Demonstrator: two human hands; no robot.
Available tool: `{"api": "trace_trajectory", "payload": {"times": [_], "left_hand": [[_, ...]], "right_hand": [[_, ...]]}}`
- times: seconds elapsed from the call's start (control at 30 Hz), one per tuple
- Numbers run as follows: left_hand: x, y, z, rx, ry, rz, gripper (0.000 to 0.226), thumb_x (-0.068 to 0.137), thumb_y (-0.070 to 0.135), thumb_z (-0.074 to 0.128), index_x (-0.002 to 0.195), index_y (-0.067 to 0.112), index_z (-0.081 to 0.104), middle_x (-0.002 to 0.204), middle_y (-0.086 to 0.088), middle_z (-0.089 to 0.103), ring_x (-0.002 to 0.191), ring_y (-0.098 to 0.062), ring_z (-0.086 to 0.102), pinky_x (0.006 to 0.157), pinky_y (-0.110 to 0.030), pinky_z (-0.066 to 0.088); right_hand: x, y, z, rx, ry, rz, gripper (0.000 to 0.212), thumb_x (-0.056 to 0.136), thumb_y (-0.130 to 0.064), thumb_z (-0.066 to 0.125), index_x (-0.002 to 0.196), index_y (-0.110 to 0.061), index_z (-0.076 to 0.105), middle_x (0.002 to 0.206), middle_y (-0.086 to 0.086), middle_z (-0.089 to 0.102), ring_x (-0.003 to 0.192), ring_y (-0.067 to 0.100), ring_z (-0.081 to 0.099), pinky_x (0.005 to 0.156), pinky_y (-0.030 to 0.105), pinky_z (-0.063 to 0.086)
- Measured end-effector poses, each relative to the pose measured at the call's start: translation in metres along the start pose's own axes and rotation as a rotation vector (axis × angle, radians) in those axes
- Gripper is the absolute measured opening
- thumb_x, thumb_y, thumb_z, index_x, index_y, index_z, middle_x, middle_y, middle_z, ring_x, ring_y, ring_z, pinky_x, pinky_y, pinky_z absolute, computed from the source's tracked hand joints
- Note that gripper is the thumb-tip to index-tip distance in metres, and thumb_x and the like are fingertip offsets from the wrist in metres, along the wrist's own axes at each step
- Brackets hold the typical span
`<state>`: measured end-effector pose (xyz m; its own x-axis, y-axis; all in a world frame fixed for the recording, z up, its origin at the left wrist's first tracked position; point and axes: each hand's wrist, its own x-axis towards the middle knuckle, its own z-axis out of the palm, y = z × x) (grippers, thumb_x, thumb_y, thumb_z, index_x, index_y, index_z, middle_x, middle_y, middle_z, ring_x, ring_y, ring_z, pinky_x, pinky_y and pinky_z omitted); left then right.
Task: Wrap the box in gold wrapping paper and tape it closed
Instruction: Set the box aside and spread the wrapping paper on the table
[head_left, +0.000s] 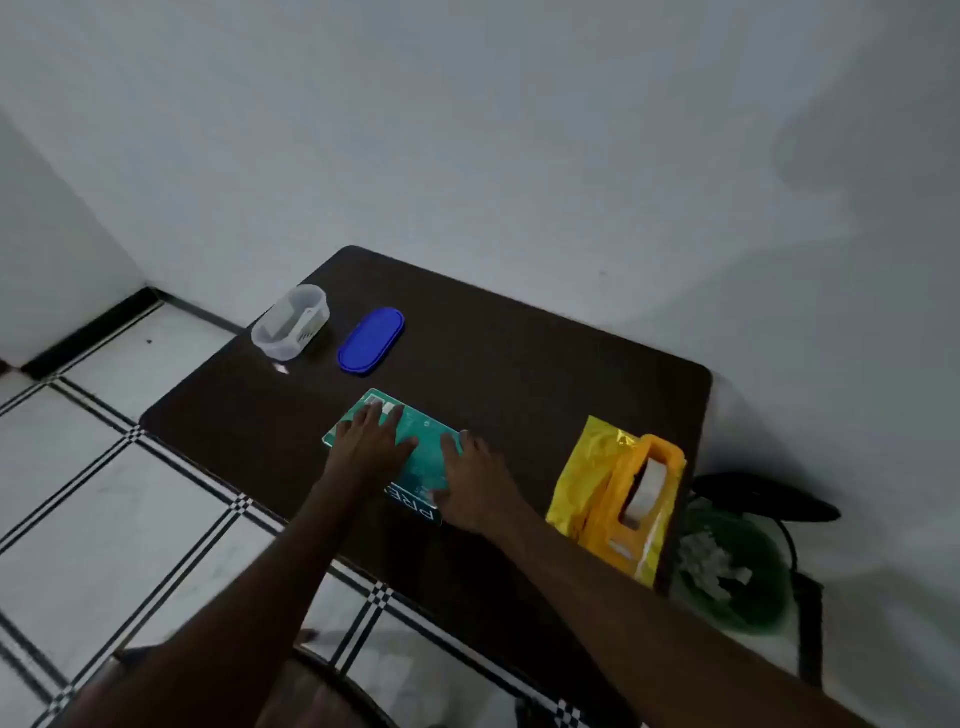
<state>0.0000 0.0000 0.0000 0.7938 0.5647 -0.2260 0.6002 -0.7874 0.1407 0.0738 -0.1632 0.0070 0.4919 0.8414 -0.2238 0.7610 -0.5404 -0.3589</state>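
A flat teal box (423, 457) with white lettering lies on the dark brown table (519, 364), near its front edge. My left hand (370, 441) rests flat on the box's left part, fingers spread. My right hand (475, 480) lies on the box's right edge, fingers fairly straight. To the right sits gold wrapping paper (582, 478), shiny and crumpled. An orange tape dispenser (641, 499) with a white tape roll stands on top of the paper.
A clear plastic container (291, 322) and its blue oval lid (371, 340) sit at the table's back left. A green bin (732, 566) with scraps stands off the table's right end. White walls close in behind; tiled floor lies to the left.
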Motion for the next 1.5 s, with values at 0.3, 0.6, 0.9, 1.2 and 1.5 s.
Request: {"api": "trace_trajectory", "payload": {"times": [0.3,0.6,0.9,1.2,1.5], "left_hand": [[0.057,-0.006,0.023,0.061,-0.036,-0.009,0.066,0.096,0.053,0.044,0.153,0.026,0.024,0.157,-0.012,0.025,0.143,-0.031,0.024,0.114,-0.052,0.023],[0.152,0.018,0.01,0.097,-0.03,0.163,0.068,0.096,0.054,0.044,0.155,0.028,0.022,0.156,-0.015,0.022,0.143,-0.036,0.02,0.115,-0.055,0.021],[0.272,0.038,0.005,0.083,0.123,0.416,0.072,0.092,0.066,0.042,0.15,0.024,0.035,0.144,-0.013,0.035,0.129,-0.03,0.033,0.106,-0.045,0.034],[0.338,0.039,0.013,-0.036,0.376,0.692,0.056,0.084,0.062,0.05,0.113,0.018,0.07,0.115,-0.005,0.059,0.109,-0.026,0.045,0.088,-0.04,0.038],[0.36,0.037,0.027,-0.196,0.374,0.774,0.04,0.084,0.053,0.048,0.104,0.019,0.051,0.103,-0.001,0.064,0.097,-0.02,0.059,0.095,-0.038,0.043]], "right_hand": [[0.057,0.032,0.025,-0.031,0.062,-0.001,0.09,0.083,-0.061,0.059,0.15,-0.012,0.025,0.155,0.015,0.024,0.143,0.032,0.022,0.11,0.055,0.032],[0.121,0.074,0.001,0.056,0.082,0.209,0.092,0.087,-0.048,0.062,0.156,-0.013,0.011,0.164,0.011,0.006,0.151,0.031,0.003,0.119,0.057,0.019],[0.207,0.121,-0.034,0.112,0.211,0.41,0.096,0.081,-0.04,0.067,0.154,-0.009,0.015,0.161,0.012,0.014,0.149,0.03,0.009,0.12,0.048,0.023],[0.252,0.13,-0.016,-0.036,0.309,0.559,0.117,0.071,-0.073,0.064,0.157,-0.018,0.007,0.161,0.018,0.003,0.149,0.039,0.0,0.12,0.056,0.012],[0.253,0.127,0.001,-0.093,0.409,0.478,0.123,0.068,-0.09,0.046,0.156,-0.014,0.005,0.162,0.019,-0.003,0.15,0.036,-0.005,0.121,0.056,0.0]]}}
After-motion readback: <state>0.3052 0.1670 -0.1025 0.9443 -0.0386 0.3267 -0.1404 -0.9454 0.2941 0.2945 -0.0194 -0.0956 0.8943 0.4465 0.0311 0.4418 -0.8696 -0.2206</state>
